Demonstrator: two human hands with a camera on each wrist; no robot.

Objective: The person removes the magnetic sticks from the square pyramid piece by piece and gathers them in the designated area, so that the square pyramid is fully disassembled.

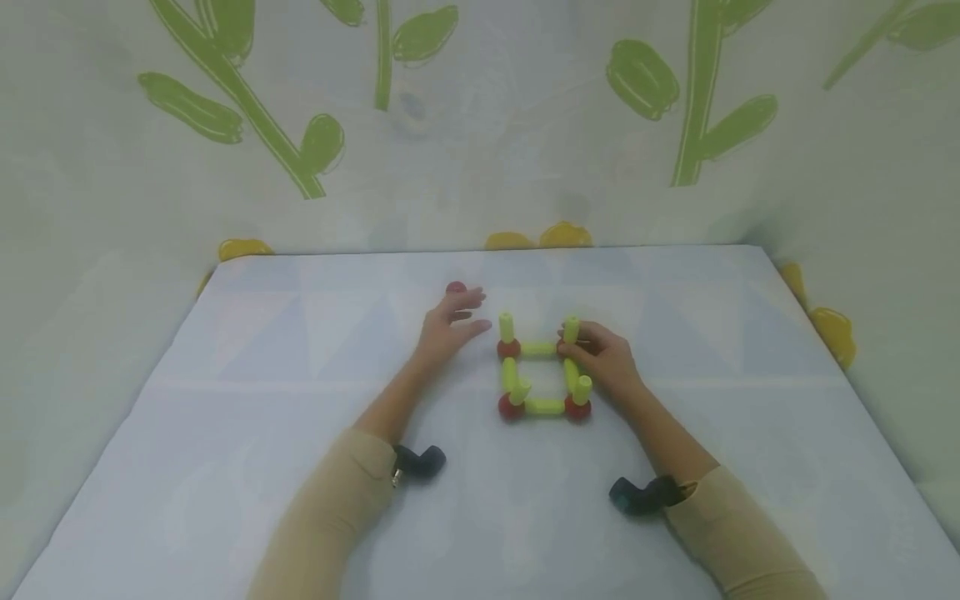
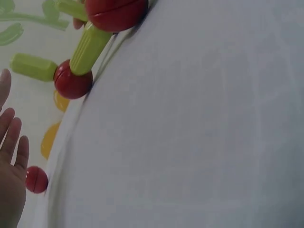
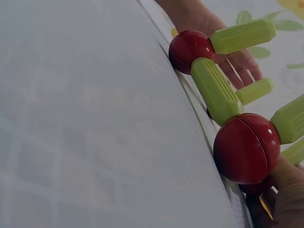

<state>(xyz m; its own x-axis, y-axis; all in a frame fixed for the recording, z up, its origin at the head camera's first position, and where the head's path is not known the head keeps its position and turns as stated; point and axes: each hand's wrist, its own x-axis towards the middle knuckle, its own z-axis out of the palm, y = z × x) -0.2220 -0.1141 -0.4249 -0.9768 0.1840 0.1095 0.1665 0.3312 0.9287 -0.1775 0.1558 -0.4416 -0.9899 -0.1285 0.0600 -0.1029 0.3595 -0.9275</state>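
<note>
A square frame of red balls [image 1: 512, 407] and lime-green rods [image 1: 544, 407] lies on the table, with one upright green rod [image 1: 507, 327] on each corner ball. At the far right corner, the thumb and fingers of my right hand [image 1: 613, 364] pinch the red ball [image 1: 561, 348], partly covering it. My left hand [image 1: 444, 332] hovers left of the frame, its fingers extended and apart from the rods, holding nothing. Just behind it is a loose red ball [image 1: 456, 287], also visible beside the fingers in the left wrist view [image 2: 36, 179].
The white table [image 1: 262, 467] ends at a far edge against a pale wall [image 1: 510, 150] painted with green stems and leaves. Yellow painted shapes [image 1: 566, 235] show along that edge. Dark wrist cameras [image 1: 420, 462] sit at both sleeve cuffs.
</note>
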